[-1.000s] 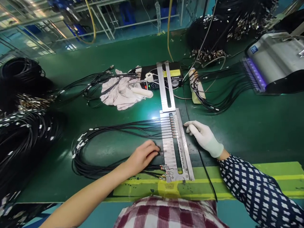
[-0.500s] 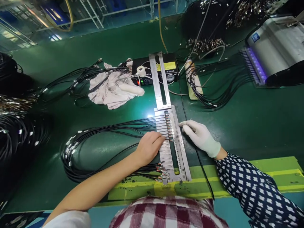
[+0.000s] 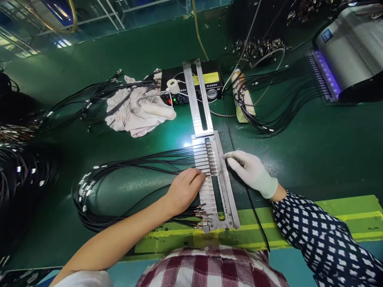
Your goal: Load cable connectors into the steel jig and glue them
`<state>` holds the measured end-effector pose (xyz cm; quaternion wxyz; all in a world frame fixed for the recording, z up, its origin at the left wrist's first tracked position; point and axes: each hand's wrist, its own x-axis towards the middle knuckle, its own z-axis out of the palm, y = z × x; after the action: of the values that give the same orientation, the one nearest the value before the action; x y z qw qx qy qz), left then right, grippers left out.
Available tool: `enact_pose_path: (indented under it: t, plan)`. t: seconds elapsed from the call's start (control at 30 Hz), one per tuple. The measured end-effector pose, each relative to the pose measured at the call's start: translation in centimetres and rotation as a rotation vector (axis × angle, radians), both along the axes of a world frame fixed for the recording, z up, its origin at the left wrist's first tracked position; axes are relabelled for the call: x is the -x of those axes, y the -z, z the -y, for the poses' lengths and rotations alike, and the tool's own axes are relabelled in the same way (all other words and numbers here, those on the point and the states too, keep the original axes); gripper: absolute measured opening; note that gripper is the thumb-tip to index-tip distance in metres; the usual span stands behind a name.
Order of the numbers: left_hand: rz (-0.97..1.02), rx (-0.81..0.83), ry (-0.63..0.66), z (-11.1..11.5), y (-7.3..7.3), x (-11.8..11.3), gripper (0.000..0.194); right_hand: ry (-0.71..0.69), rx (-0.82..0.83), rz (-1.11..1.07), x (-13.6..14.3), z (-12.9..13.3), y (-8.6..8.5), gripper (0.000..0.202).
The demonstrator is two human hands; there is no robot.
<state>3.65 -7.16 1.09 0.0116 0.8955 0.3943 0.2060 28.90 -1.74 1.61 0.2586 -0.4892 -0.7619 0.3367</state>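
I'm likely slotting a cable end (image 3: 214, 174) into the jig (image 3: 208, 195), left hand (image 3: 184, 189) pinching it, right hand (image 3: 253, 171) narrow. Probably needing straight alignment.

Crumpled cloth (image 3: 127, 109), black box (image 3: 176, 74), silver machine (image 3: 353, 44)

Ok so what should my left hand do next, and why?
Perhaps press down the cable running under your left hand: that hand rests on the metal fixture, at the near end of a row of connectors, and the slots nearer you look bare.
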Motion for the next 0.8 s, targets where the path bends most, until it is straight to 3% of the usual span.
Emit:
enact_pose_path:
  t: [0.37, 0.6, 0.8]
  plan:
    - [0.064, 0.112, 0.040, -0.4, -0.3, 0.1, 0.015, 0.007, 0.000, 0.020, 0.0, 0.1, 0.1, 0.023]
    - [0.216, 0.246, 0.079, -0.4, 0.7, 0.6, 0.019, 0.016, 0.001, 0.003, 0.1, 0.0, 0.1, 0.023]
    - [-0.017, 0.147, -0.065, 1.9, 0.7, 1.6, 0.038, 0.034, 0.003, 0.055, 0.1, 0.0, 0.1, 0.029]
